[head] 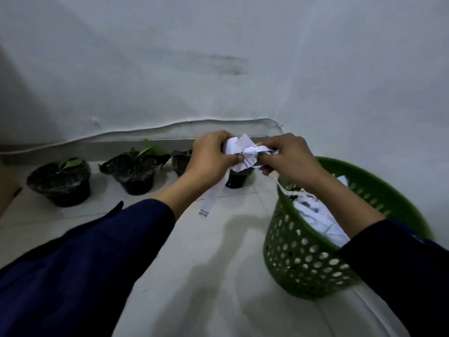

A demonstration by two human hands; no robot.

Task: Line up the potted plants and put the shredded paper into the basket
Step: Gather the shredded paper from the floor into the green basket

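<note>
The left hand and the right hand are up in the air, close together. Both hands are squeezed shut on one wad of shredded paper, the left from one side and the right from the other. The fingers of each hand are curled tight around it. A long paper strip hangs down from the wad under the left hand, and its end has small dark print on it. A thinner strip trails down from the right hand toward the basket. Dark blue sleeves cover both arms up to the wrists.

The wall behind is big and pale, with a grey smudge on it. The floor is light and tiled.

The green basket sits on the floor under the right arm. It has round holes all over its side. More shredded paper is already lying inside it.

The potted plants stand in a row along the bottom of the wall. The left pot is dark with green leaves. The next pot is just beside it, also with green leaves. A third pot is partly hidden by the left hand. A fourth pot peeks out right below the wad of paper.
</note>
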